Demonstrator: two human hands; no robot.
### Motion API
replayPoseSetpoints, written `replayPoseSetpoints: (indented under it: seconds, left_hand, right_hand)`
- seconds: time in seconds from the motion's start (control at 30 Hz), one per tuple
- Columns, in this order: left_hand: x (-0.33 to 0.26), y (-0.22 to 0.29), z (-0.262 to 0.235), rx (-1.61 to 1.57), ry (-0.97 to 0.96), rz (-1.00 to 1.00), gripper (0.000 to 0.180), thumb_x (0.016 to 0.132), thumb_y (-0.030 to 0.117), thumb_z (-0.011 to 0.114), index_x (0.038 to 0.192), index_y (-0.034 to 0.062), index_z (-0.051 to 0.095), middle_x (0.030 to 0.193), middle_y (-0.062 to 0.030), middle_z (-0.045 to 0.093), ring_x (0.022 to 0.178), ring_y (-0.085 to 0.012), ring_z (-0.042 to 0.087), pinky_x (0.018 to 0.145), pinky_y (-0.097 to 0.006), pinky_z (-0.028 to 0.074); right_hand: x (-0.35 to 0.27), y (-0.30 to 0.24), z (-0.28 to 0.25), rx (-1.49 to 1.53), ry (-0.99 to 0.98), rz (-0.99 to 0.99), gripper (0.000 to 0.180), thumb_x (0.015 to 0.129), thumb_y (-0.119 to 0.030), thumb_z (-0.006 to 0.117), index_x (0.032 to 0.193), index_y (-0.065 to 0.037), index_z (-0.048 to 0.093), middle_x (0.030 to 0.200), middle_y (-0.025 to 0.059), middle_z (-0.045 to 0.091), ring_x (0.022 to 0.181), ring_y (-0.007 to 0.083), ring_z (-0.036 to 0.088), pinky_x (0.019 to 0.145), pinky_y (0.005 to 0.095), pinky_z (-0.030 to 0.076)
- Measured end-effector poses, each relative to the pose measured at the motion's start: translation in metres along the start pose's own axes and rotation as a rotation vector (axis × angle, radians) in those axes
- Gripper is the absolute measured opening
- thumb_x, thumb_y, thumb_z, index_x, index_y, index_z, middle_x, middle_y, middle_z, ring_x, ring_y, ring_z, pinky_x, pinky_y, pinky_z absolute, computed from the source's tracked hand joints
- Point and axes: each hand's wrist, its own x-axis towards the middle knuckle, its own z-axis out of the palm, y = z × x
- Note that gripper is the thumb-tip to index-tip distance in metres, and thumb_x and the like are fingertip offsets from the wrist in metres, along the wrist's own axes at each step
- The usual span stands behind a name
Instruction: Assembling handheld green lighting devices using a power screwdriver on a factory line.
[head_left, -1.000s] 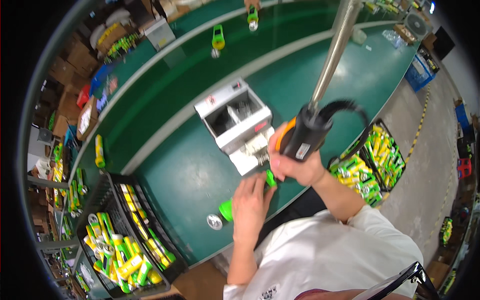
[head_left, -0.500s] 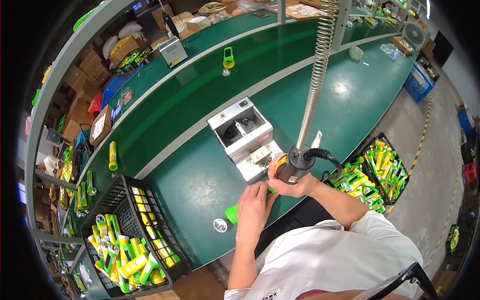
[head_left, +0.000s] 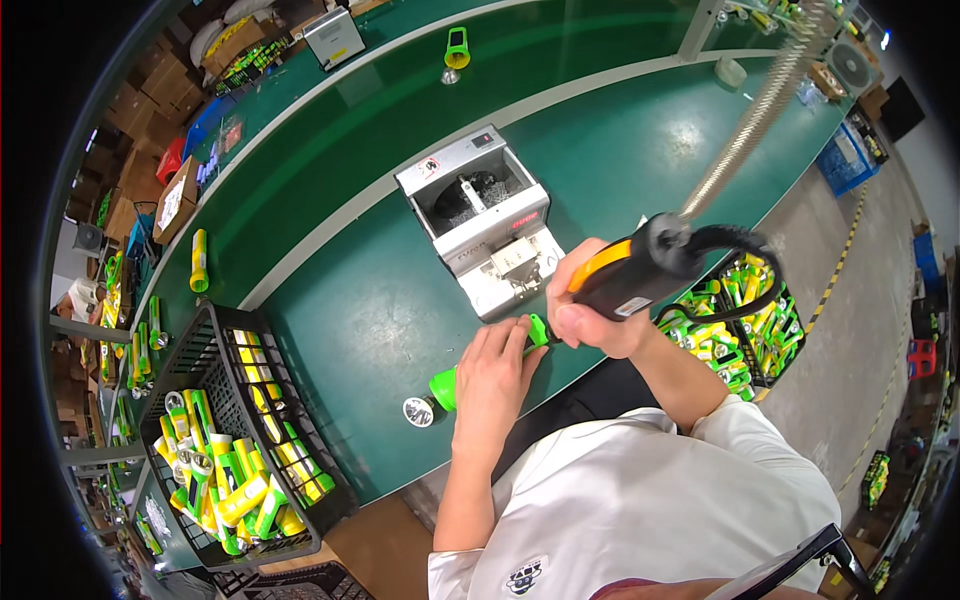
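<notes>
My left hand (head_left: 492,372) is closed over a green flashlight body (head_left: 443,388) lying on the green bench, its middle hidden under my fingers. The body's green tail end (head_left: 538,331) shows past my fingertips. At its wide end sits a round silver reflector (head_left: 418,411) with a black part behind it. My right hand (head_left: 600,312) grips a black and orange electric screwdriver (head_left: 640,268), tilted over, its front end close to the tail end. Whether the bit touches the body is hidden by my fingers. A silver screw feeder (head_left: 480,225) with loose screws stands just beyond my hands.
A coiled spring (head_left: 760,115) and a black cable (head_left: 775,280) run from the screwdriver. Left stands a black crate (head_left: 205,350) of yellow-green flashlights; more crates (head_left: 745,330) stand at right. Across the bench lie a flashlight (head_left: 199,262) and an open green-yellow housing (head_left: 457,50).
The screwdriver has tipped from upright to a slant, and its spring now leans right. The flashlight's tail end shows more clearly beside my left fingers. The whole view has shifted.
</notes>
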Motion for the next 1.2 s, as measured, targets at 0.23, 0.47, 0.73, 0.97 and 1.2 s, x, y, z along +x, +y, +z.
replayPoseSetpoints:
  seconds: [0.23,0.47,0.73,0.97,1.2]
  left_hand:
    - [0.004,-0.001,0.003,0.001,0.027,0.016,0.038,0.080,0.013,0.083,0.112,0.0031,0.066,0.109,-0.0079,0.069,0.095,-0.0296,0.067,0.078,-0.041,0.055]
    - [0.005,0.003,0.002,0.049,-0.002,-0.020,0.041,0.079,0.013,0.083,0.116,0.0022,0.068,0.113,-0.0100,0.068,0.097,-0.0295,0.067,0.081,-0.041,0.055]
    - [0.018,0.012,0.017,0.034,-0.009,0.023,0.045,0.080,0.017,0.084,0.118,0.0028,0.066,0.112,-0.0101,0.069,0.094,-0.0296,0.067,0.077,-0.041,0.053]
    - [0.018,0.010,0.014,0.076,-0.115,-0.007,0.038,0.086,0.017,0.077,0.119,0.0026,0.065,0.117,-0.0106,0.067,0.098,-0.0281,0.066,0.083,-0.041,0.052]
    - [0.020,0.015,0.011,0.034,-0.031,-0.002,0.039,0.079,0.017,0.084,0.111,0.0020,0.067,0.100,-0.0120,0.067,0.089,-0.0327,0.066,0.075,-0.044,0.053]
  right_hand:
    - [0.010,-0.012,-0.013,0.149,0.108,-0.037,0.025,0.088,0.001,0.068,0.109,0.002,0.054,0.076,0.0057,0.060,0.062,0.0095,0.058,0.058,0.0280,0.048]
    - [0.040,-0.023,-0.019,0.262,0.091,-0.227,0.027,0.098,-0.005,0.061,0.116,-0.004,0.042,0.066,0.0054,0.052,0.053,0.0139,0.053,0.054,0.0312,0.048]
    - [0.050,-0.015,-0.015,0.203,0.131,-0.187,0.028,0.098,-0.016,0.065,0.115,-0.005,0.045,0.068,0.0039,0.056,0.054,0.0156,0.056,0.055,0.0331,0.051]
    - [0.056,-0.005,-0.022,-0.134,0.034,-0.186,0.032,0.092,-0.003,0.060,0.119,-0.001,0.043,0.067,0.0054,0.055,0.056,0.0153,0.056,0.055,0.0312,0.050]
    - [0.099,0.003,0.001,-0.190,0.046,-0.137,0.026,0.074,-0.011,0.079,0.096,-0.001,0.067,0.080,-0.0001,0.066,0.075,0.0055,0.059,0.070,0.0278,0.051]
